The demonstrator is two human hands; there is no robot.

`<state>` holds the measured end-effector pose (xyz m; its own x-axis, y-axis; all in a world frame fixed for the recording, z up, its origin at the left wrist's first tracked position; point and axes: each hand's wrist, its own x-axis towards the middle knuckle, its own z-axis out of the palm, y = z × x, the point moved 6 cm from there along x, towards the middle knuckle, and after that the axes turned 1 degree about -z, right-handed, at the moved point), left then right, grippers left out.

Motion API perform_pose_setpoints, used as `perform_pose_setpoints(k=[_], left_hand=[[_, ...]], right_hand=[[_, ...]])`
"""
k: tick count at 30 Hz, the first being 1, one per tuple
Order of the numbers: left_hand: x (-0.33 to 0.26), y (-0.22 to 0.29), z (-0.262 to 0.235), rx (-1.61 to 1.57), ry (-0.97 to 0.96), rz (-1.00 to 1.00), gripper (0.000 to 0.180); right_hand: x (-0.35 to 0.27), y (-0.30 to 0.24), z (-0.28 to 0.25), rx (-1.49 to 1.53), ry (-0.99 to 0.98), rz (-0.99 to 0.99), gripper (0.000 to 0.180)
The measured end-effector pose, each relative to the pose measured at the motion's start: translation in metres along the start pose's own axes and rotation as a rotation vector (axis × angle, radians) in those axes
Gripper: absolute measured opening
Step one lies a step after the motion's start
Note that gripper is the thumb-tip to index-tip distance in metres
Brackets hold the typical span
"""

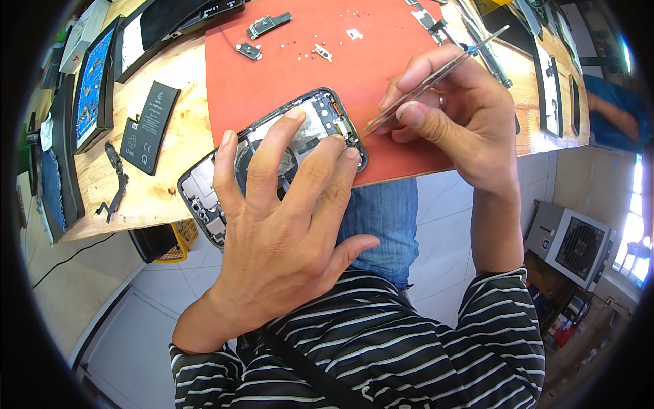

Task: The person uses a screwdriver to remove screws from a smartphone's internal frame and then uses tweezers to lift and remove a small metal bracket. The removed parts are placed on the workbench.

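Observation:
My left hand (279,218) lies over an opened phone housing (199,185), its fingers spread and touching the inner parts, its thumb apart. Their cover hides much of the middle of the phone. The housing rests tilted at the front edge of a red mat (388,75), its left end reaching past that edge. Pinched between thumb and fingers of my right hand (470,126) are metal tweezers (446,70). Their tips point down-left at the phone's right end, by its rim; I cannot tell whether they grip anything there.
Left on the wooden table (187,102) lie a black battery (151,128), a dark flex cable (117,185) and a blue-lined box (94,88). Small screws and brackets (323,53), a camera module (249,51) and a dark component (268,25) sit farther back on the mat.

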<state>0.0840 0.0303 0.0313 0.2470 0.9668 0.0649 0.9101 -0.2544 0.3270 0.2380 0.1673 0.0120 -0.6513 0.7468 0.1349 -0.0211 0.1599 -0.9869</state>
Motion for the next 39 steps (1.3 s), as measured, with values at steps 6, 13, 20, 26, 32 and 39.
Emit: perform_pose_setpoints(k=[6, 13, 20, 26, 32, 39], left_hand=[[0.0009, 0.0004, -0.0006, 0.002, -0.007, 0.0, 0.079], [0.001, 0.0006, -0.0005, 0.0, -0.001, -0.001, 0.079], [0.0011, 0.0, -0.0002, -0.003, 0.002, 0.001, 0.08], [0.0006, -0.0001, -0.0004, -0.007, -0.002, -0.005, 0.08], [0.0003, 0.0, -0.0001, -0.015, -0.001, -0.005, 0.08], [-0.0002, 0.0012, 0.001, 0.006, -0.006, 0.023, 0.082]], right_hand=[[-0.0023, -0.0011, 0.0008, -0.048, 0.01, 0.03, 0.025], [-0.003, -0.0027, 0.0019, -0.037, 0.034, 0.006, 0.023], [-0.0043, -0.0041, 0.0037, -0.061, 0.021, -0.01, 0.023], [-0.004, -0.0042, 0.0053, -0.066, 0.009, -0.033, 0.023], [-0.0048, -0.0052, 0.0059, -0.063, -0.006, -0.046, 0.022], [-0.0049, -0.0058, 0.006, -0.078, -0.005, -0.068, 0.022]])
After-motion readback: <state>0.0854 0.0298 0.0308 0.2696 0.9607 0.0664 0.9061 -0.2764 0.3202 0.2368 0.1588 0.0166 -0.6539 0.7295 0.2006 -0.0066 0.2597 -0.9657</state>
